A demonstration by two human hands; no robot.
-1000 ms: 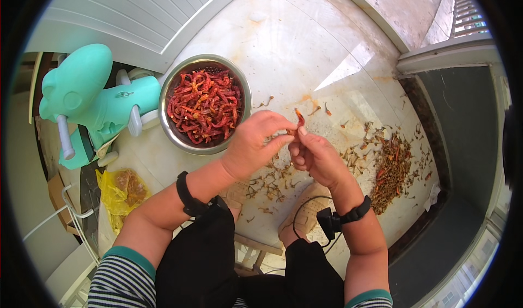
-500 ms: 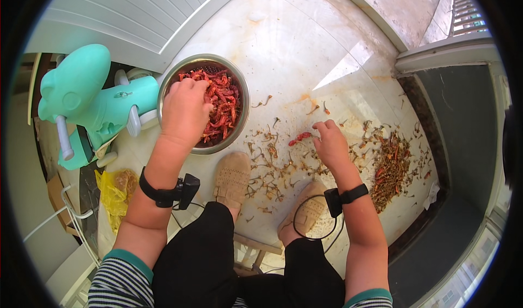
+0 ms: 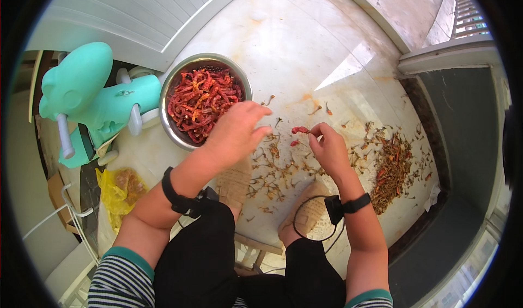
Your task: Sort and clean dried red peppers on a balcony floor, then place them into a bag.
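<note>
right hand (image 3: pixel 328 147), right of centre in the frame: thumb and fingers pinched on the stem end of a dried red pepper (image 3: pixel 300 130), its wrinkled body pointing left, clear of the grip. left hand (image 3: pixel 235 136), near mid-frame, slightly blurred: fingers and thumb parted, nothing seen between them. the pepper looks very light, leathery to brittle, dry rather than slippery; probably apt to crack or split if squeezed hard. best hold, i judge: a light fingertip pinch, one on the stem end, one on the body close by. just below it, on the pale floor (image 3: pixel 283 46), a red piece (image 3: pixel 295 143). loose stems (image 3: pixel 272 169) scattered about lower centre, between and ahead of the shoes. to the upper left, a round metal bowl (image 3: pixel 173 132) heaped with red peppers (image 3: pixel 201 101). at right of frame, a brownish pile (image 3: pixel 392 166) with red bits in it. far left: turquoise ride-on toy (image 3: pixel 79 98); below it, yellow plastic bag (image 3: pixel 111 196).
</note>
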